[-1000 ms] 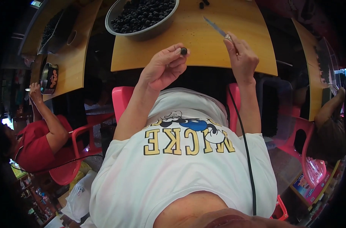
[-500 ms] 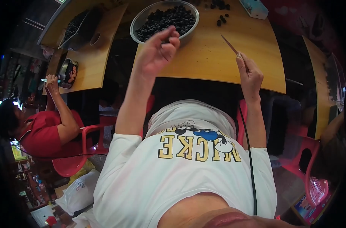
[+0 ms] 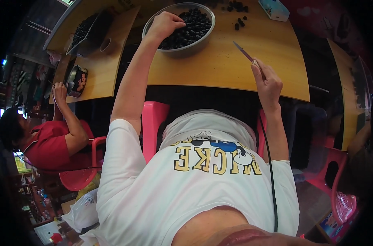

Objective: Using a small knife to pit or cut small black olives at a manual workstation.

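Observation:
My left hand (image 3: 166, 24) is over the left side of a round, clear-rimmed bowl (image 3: 213, 26). Its fingertips are pinched together and reach the heap of small, dark, round nuts or fruits (image 3: 193, 30) inside; whether one is between them cannot be seen. My right hand (image 3: 268, 79), raised near the right front of the wooden table (image 3: 219, 74), grips a small knife (image 3: 242, 51). The narrow blade points away from me and to the left. Several loose dark pieces (image 3: 237, 25) lie on the table beyond the knife.
A tissue box (image 3: 274, 10) stands at the table's far right. On the left table, a person in a red shirt (image 3: 51, 139) works near a metal tin (image 3: 77, 80); a tub of dark pieces (image 3: 92, 35) is farther back. A black cable (image 3: 271, 184) runs down my right front.
My left hand has moved up and left, from the bowl's near edge to its contents. The knife in my right hand has shifted slightly, its tip a little left and lower.

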{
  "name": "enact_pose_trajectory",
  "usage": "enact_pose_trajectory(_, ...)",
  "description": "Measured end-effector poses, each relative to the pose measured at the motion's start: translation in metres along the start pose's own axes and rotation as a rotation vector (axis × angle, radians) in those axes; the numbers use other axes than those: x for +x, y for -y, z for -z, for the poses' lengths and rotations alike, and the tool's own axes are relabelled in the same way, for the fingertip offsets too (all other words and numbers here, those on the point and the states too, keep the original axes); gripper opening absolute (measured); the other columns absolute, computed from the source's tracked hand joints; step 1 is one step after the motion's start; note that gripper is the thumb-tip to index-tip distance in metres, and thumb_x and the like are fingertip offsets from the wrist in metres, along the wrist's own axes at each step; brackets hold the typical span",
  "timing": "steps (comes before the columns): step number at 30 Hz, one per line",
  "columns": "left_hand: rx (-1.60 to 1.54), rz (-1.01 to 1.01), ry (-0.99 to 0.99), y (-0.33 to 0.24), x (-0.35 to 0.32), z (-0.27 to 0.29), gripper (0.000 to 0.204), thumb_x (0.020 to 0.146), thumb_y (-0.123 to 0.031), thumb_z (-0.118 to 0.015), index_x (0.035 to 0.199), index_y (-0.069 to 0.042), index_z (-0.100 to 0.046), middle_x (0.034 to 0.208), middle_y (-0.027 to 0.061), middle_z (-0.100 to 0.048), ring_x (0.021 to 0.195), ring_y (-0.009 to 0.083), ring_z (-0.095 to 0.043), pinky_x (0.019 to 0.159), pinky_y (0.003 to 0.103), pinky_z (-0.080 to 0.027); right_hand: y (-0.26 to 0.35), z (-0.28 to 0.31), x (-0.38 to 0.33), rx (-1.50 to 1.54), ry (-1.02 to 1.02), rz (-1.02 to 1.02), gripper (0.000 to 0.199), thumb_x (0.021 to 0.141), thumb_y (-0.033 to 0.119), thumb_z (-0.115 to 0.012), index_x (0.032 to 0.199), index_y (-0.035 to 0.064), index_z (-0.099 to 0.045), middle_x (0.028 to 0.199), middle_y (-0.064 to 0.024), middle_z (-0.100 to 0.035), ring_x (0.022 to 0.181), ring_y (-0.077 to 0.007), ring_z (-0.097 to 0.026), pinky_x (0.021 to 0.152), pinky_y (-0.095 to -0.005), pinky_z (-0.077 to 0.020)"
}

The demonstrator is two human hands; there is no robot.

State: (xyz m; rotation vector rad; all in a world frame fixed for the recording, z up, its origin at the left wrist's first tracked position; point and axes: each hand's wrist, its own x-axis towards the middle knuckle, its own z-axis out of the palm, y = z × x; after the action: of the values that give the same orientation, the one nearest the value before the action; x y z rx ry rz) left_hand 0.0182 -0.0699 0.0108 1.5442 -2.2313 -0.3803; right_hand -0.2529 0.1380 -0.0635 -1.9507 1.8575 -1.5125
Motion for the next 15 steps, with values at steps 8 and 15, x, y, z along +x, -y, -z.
enact_pose_trajectory(8, 0.031, 0.024, 0.091, -0.002, 0.009, -0.007, 0.027, 0.075, -0.025, -0.073, 0.095, -0.008, -0.073, 0.089, 0.0111, -0.070, 0.083, 0.0223, -0.066, 0.079, 0.033, -0.050, 0.000, 0.000, 0.000, -0.019, 0.003, -0.005, 0.029, 0.090, 0.026, -0.062, 0.104, 0.0009, -0.067, 0.084, -0.0107, -0.067, 0.071, -0.0169, -0.063, 0.063, -0.0264, -0.0482)
enact_pose_trajectory(15, -0.270, 0.112, 0.176, 0.008, 0.013, 0.003, 0.025, 0.079, -0.023, -0.073, 0.097, -0.005, -0.071, 0.085, 0.0067, -0.068, 0.069, 0.0146, -0.062, 0.064, 0.029, -0.051, -0.001, 0.000, 0.002, -0.012, -0.012, 0.038, 0.028, 0.090, 0.025, -0.063, 0.105, 0.0014, -0.067, 0.080, -0.0102, -0.067, 0.069, -0.0170, -0.063, 0.061, -0.0258, -0.0476)
